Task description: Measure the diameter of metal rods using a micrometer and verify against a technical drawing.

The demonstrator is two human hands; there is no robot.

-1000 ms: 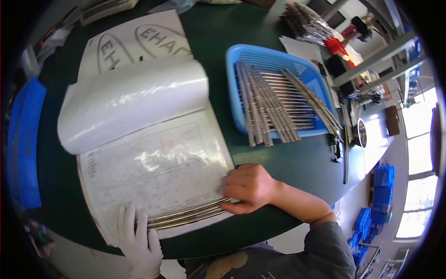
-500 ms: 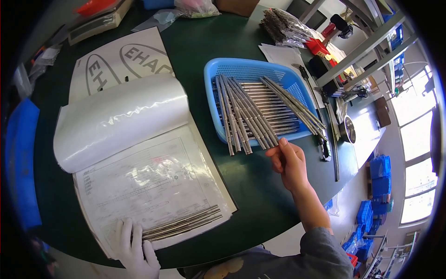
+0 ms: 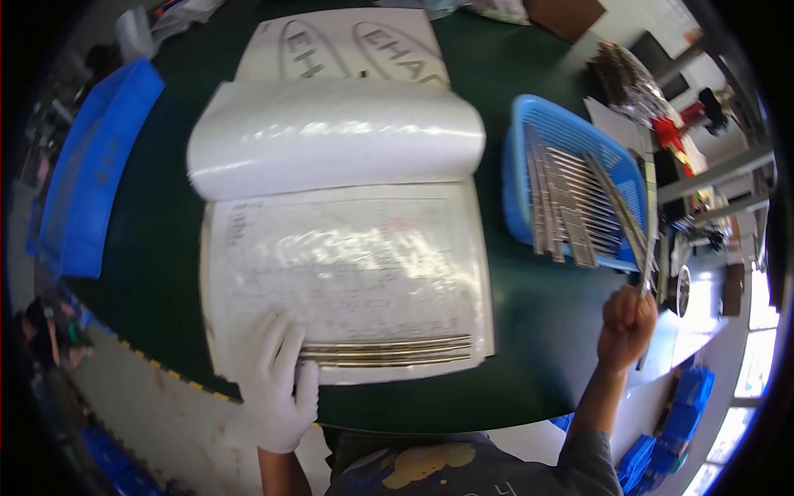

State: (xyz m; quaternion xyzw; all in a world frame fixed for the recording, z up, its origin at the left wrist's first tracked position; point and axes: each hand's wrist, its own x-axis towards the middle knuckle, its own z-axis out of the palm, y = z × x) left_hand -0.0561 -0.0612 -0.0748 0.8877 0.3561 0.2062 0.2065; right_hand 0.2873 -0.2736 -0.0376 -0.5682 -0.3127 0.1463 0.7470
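Note:
My left hand [image 3: 277,384], in a white glove, lies with its fingers stretched over the lower left of an open binder's page [image 3: 356,264]. It rests at the left ends of several thin metal rods [image 3: 397,351] laid side by side across the page's lower edge. Out to the right, my bare right hand [image 3: 627,329] is closed at the near right corner of a blue plastic basket [image 3: 517,182]. A slim metal rod [image 3: 648,281] appears to rise from its thumb and fingers, though blurred. More metal rods [image 3: 571,207] fill the basket, some leaning over its near rim.
A blue bin [image 3: 99,182] stands at the table's left edge. The binder's turned-back plastic sleeves [image 3: 331,136] curl up beyond the page. Wrapped rods [image 3: 624,78] and a cardboard box [image 3: 566,16] sit at the back right. A metal bowl [image 3: 682,289] lies far right.
My view has turned, so the binder now sits squarer before me and the basket lies farther right. My right hand has moved from the leaning rods' ends to the basket's right corner.

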